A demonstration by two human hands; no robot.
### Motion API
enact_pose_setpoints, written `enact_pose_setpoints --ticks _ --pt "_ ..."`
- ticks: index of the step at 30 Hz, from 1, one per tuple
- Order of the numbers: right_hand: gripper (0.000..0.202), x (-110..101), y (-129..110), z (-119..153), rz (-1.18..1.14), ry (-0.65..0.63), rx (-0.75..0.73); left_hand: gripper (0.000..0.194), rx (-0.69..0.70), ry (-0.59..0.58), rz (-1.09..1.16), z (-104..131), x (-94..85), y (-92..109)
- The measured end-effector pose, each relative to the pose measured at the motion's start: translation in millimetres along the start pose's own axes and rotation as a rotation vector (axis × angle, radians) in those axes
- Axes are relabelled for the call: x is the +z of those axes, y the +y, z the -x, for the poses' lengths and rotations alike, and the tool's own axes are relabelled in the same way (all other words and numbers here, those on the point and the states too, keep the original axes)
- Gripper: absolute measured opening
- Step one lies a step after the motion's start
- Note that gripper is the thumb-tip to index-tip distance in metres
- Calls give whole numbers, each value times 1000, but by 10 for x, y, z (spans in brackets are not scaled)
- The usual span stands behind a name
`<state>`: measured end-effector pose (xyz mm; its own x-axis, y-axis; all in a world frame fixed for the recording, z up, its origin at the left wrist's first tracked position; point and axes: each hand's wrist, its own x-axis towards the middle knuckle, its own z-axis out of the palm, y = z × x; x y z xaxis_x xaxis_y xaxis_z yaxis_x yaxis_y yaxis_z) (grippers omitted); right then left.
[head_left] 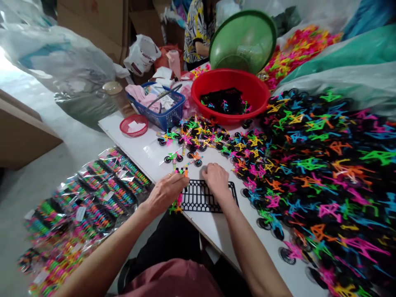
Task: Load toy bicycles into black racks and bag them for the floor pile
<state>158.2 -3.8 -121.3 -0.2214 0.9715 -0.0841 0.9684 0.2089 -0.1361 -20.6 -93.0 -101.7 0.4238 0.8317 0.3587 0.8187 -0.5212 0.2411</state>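
A black plastic grid rack (201, 202) lies on the white table in front of me. Small toy bicycles (178, 203) in pink, green and orange stand at its left end. My left hand (168, 190) is closed around these bicycles, its fingertips near an orange one. Over the rack's far edge, my right hand (216, 179) is curled with its fingertips down on or near the table; what they hold, if anything, is hidden. Just beyond the hands lie a loose orange-and-blue toy bicycle (195, 157) and a green-and-pink one (173, 158).
A large pile of toy bicycles (321, 165) covers the table's right side. Behind stand a red basin (201, 105) with black racks, a green basin (244, 41), a blue basket (167, 115) and a small red basket (133, 131). Bagged toys (93, 198) lie lower left. Another person (194, 37) is at the back.
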Motion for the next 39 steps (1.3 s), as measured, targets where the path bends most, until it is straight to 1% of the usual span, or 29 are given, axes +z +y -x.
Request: enact_pose_setpoints --ticks 2,4,6,7,8,10,11,13,16,17,18,20,22,24,26,27,29,31,32,34,36,38,39 --pt "24 -22 -16 -38 -38 -5 42 22 -14 -4 -7 -15 -9 5" --pt "31 -65 -49 -40 -84 -40 93 22 -24 -18 -17 -42 -17 -1" --pt "38 -103 -152 -44 -136 -56 94 23 -35 -45 -35 -79 -23 -10" --pt "38 -108 -228 -58 -157 -48 43 23 -36 -60 -46 -98 -26 -13" --pt "36 -103 -311 -82 -167 -36 -38 24 -35 -75 -60 -115 -30 -14" --pt "31 -61 -442 -144 -151 -28 -237 25 -26 -98 -90 -137 -39 -12" --pt "30 -31 -466 -170 -127 -23 -323 26 -22 -108 -103 -140 -45 -10" --pt "28 32 -396 -178 -66 -7 -420 28 -19 -122 -125 -126 -55 -6" --pt "26 62 -84 -69 -25 14 -506 28 -24 -129 -113 -80 -63 -9" --pt "26 49 19 -17 -28 15 -511 28 -23 -124 -102 -65 -63 -12" --pt "26 31 95 30 -38 20 -489 27 -21 -112 -91 -53 -63 -16" --pt "23 -2 137 83 -58 46 -369 26 -8 -90 -81 -38 -64 -20" --pt "24 -15 52 54 -57 49 -190 25 6 -84 -83 -32 -70 -17" --pt "23 -21 -68 -30 -74 25 -36 25 8 -102 -89 -28 -80 -9" --pt "20 -38 -131 -92 -199 9 68 24 2 -115 -101 -31 -82 -9" --pt "18 -50 -131 -89 -320 17 95 24 2 -119 -109 -39 -77 -17" --pt "20 -66 -92 7 -654 62 98 24 5 -109 -131 -76 -51 -59" --pt "28 -40 -66 214 -983 98 61 24 3 -87 -153 -140 -19 -125" --pt "30 -3 -75 340 -1091 88 36 23 3 -76 -160 -177 -12 -156" --pt "27 119 -150 583 -1169 10 4 21 7 -47 -179 -241 -34 -185" --pt "24 268 -264 755 -1170 -44 4 21 -20 11 -209 -257 -116 -136" --pt "25 390 -360 836 -1165 -16 -12 22 -94 69 -191 -202 -231 -2" --pt "25 431 -386 849 -1142 15 -51 22 -132 76 -147 -149 -284 87"
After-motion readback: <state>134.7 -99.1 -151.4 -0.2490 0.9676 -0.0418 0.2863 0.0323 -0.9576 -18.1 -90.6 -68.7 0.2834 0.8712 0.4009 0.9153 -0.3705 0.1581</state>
